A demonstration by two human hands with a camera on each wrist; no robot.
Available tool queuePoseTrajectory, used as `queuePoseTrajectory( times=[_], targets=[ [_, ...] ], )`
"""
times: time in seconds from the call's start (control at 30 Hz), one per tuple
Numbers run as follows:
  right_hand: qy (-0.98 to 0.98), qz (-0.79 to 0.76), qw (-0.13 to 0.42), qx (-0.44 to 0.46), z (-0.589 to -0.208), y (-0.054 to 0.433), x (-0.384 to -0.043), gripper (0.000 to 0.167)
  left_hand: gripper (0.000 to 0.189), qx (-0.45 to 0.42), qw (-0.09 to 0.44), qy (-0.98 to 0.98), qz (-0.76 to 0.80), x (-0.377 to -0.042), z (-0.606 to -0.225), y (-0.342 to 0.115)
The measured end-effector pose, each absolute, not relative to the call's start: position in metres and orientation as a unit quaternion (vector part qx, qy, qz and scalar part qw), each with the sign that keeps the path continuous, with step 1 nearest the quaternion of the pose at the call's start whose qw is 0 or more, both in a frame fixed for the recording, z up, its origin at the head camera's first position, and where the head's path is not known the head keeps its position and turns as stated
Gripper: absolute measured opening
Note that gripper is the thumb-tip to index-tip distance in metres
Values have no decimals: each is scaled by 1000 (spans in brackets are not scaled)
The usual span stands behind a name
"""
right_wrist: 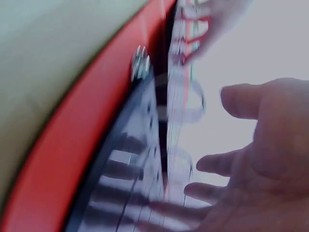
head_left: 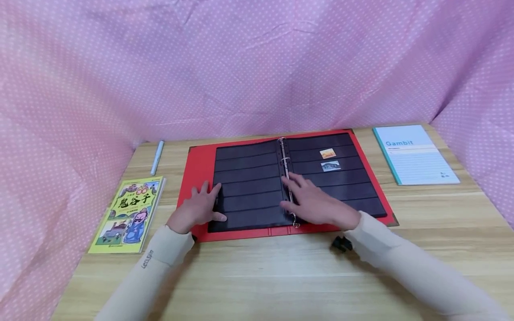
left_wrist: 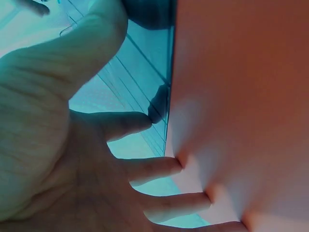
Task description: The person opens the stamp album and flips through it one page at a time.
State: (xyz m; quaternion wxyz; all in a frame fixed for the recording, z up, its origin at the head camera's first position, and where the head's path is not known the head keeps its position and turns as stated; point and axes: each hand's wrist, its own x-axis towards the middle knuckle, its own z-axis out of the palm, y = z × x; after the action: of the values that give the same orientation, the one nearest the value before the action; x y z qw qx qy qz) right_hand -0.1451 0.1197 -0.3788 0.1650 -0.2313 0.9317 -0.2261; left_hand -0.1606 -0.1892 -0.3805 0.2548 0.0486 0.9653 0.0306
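A red ring binder (head_left: 201, 162) lies spread flat on the table, holding black pages with strip pockets. Two small stamps, an orange one (head_left: 327, 154) and a bluish one (head_left: 330, 166), sit in the right page (head_left: 355, 178); no stamps show on the left page (head_left: 249, 189). My left hand (head_left: 196, 208) rests with fingers spread at the left page's outer edge, its fingertips touching page and red cover (left_wrist: 241, 96). Over the metal rings (head_left: 285, 160) hovers my right hand (head_left: 315, 204), fingers loosely extended and holding nothing; it hides part of the spine and right page.
To the left lie a yellow comic-style book (head_left: 128, 216) and a light blue pen or marker (head_left: 157, 157). A pale blue notebook (head_left: 415, 156) is at the right. Small black objects (head_left: 342, 244) lie by the right cuff. Pink dotted cloth (head_left: 257, 67) hangs behind the table.
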Motion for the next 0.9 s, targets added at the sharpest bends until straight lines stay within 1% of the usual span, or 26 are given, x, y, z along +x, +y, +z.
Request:
queuePoseTrajectory(
  times=[0.1, 0.3, 0.5, 0.63, 0.9],
  targets=[
    [938, -228, 147, -215, -381, 146, -145, 68, 104, 52, 254, 965, 25, -162, -380, -189],
    [964, -169, 119, -166, -389, 205, -136, 71, 103, 47, 258, 965, 30, -164, -379, -191],
    [973, -170, 121, -98, -391, 248, -133, 77, 103, 58, 255, 965, 28, -164, -379, -192],
    [974, -167, 131, -75, -392, 258, -134, 81, 103, 63, 254, 965, 25, -162, -380, -192],
    [973, -185, 113, -76, -387, 255, -138, 72, 103, 66, 252, 965, 21, -159, -380, -189]
  ],
)
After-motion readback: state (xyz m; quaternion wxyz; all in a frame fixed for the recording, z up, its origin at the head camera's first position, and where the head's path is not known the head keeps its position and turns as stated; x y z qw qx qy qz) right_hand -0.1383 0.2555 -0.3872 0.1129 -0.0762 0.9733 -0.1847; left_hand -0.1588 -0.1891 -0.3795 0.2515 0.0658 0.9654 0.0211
